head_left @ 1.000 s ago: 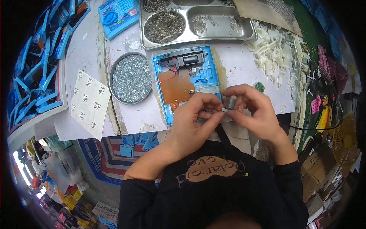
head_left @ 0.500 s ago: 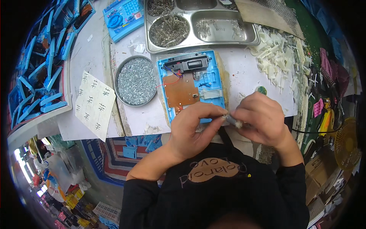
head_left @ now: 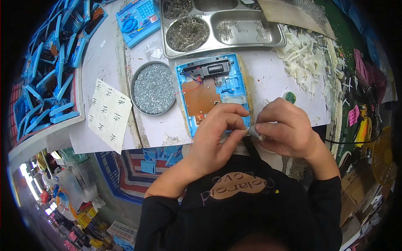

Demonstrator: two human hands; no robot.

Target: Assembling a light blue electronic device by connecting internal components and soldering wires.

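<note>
Close in front of my body, at the table's near edge, both hands meet. Between the thumb and fingers of my right hand (head_left: 289, 131) is a small grey cylindrical piece (head_left: 255, 133), mostly covered. My left hand (head_left: 217, 136) pinches thumb against fingertip at the end of that piece; what it grips is too small to make out. Just beyond, a blue plastic housing (head_left: 240, 81) lies open with its inside up. It carries a brown circuit board (head_left: 201, 99), a black module (head_left: 211, 69) along its far side, and thin red and blue wires. My left hand covers its near edge.
Left of the housing stands a round dish of small screws (head_left: 155, 88). A metal compartment tray (head_left: 247, 49) with springs lies beyond, and white plastic parts (head_left: 305, 62) are heaped at right. A blue toy phone (head_left: 138, 23), marked paper (head_left: 109, 115) and crate of blue housings (head_left: 46, 121) sit left.
My left index finger has lifted and curled away from the grey piece, while the thumb stays near it. My right fingers now cover more of the piece. The whole view has shifted slightly.
</note>
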